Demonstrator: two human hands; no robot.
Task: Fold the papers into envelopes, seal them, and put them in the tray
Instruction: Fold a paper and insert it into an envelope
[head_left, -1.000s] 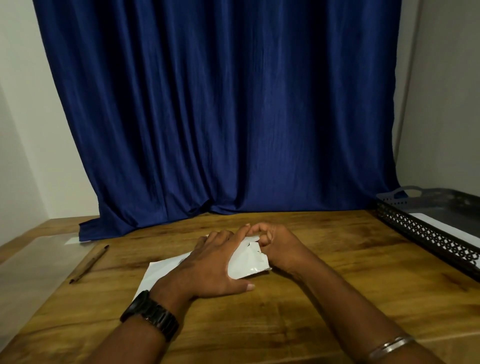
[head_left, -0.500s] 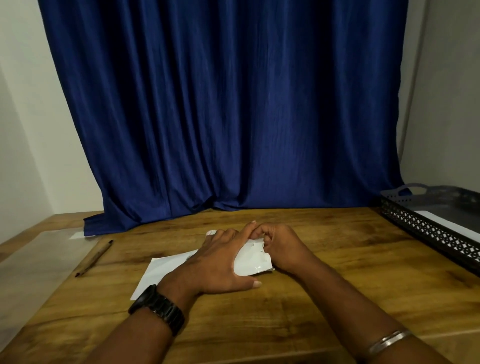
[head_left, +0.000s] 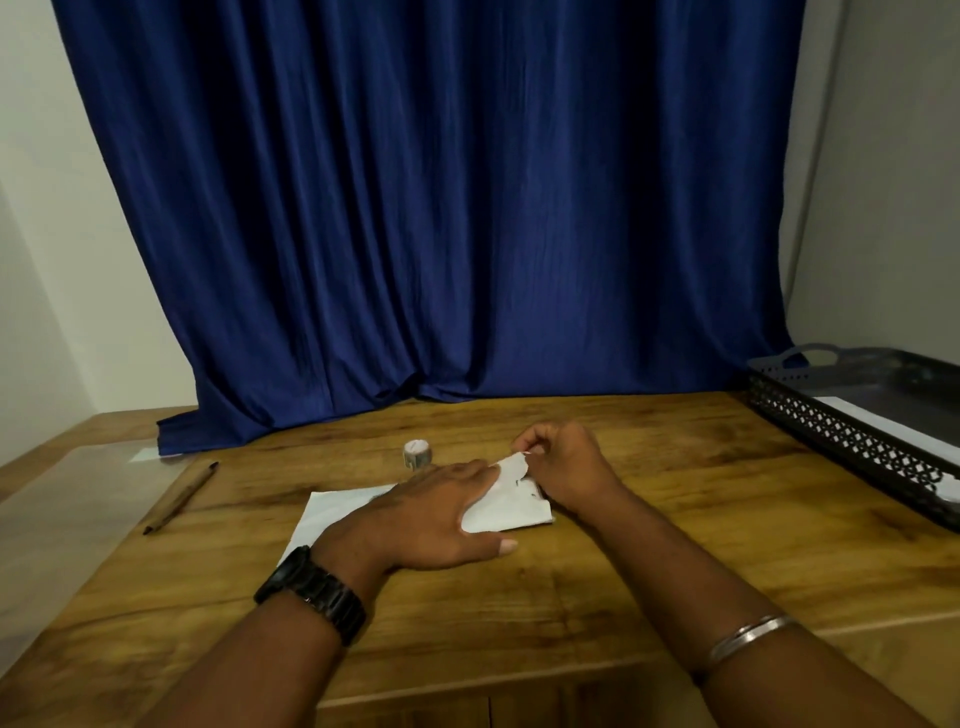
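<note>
A white folded paper envelope (head_left: 511, 506) lies on the wooden table (head_left: 649, 561) in the middle. My left hand (head_left: 431, 519) rests flat on it, fingers spread, pressing it down. My right hand (head_left: 563, 462) is at the paper's right end, its fingertips pinching the raised flap edge. More white paper (head_left: 332, 512) sticks out to the left from under my left hand. The black lattice tray (head_left: 841, 441) stands at the right edge of the table with a white sheet (head_left: 893, 423) inside it.
A small roll of tape (head_left: 417, 453) stands just beyond my left hand. A brown pen (head_left: 181, 498) lies at the left of the table. A blue curtain (head_left: 441, 208) hangs behind the table.
My right hand has lifted the flap edge at the paper's right end. The tape roll now shows beyond my left hand. The view has shifted slightly.
</note>
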